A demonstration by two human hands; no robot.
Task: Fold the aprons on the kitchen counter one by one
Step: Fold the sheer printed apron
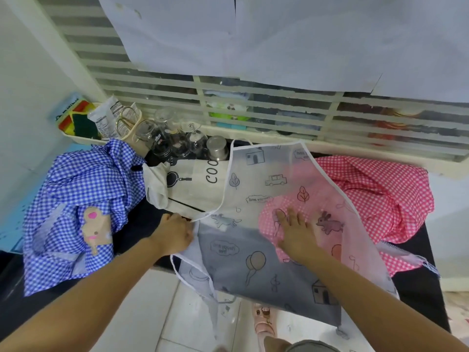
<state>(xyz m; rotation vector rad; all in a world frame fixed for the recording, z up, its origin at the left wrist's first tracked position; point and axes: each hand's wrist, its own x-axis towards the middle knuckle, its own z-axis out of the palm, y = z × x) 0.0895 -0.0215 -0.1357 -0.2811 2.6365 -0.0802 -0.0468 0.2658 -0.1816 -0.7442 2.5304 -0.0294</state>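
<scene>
A translucent apron (264, 179) with white trim and small drawings of houses, a car, leaves, a rabbit and balloons lies spread in the middle of the dark counter (416, 290). Its top end points to the window grille, and its lower part hangs over the front edge of the counter toward the tiled floor. The left hand (175, 235) grips the left edge of this apron, near the place where a white strap starts; its fingers are curled on the cloth, and their tips are hidden, so I cannot tell how exactly they pinch it. The right hand (295, 236) rests flat on the apron with palm down and the fingers straight and spread. Under this hand the pink checked apron (380, 194) shows through the thin cloth; it lies crumpled on the right side of the counter, partly covered by the translucent one. A cream apron (193, 191) with black letters and a pan drawing lies under the upper left part of the translucent apron. At the left there is 1 blue checked apron (83, 189), crumpled, with a pale patch sewn on it. Behind the aprons stand several glasses (177, 141) upside down and a steel cup (217, 148) just beside them.
</scene>
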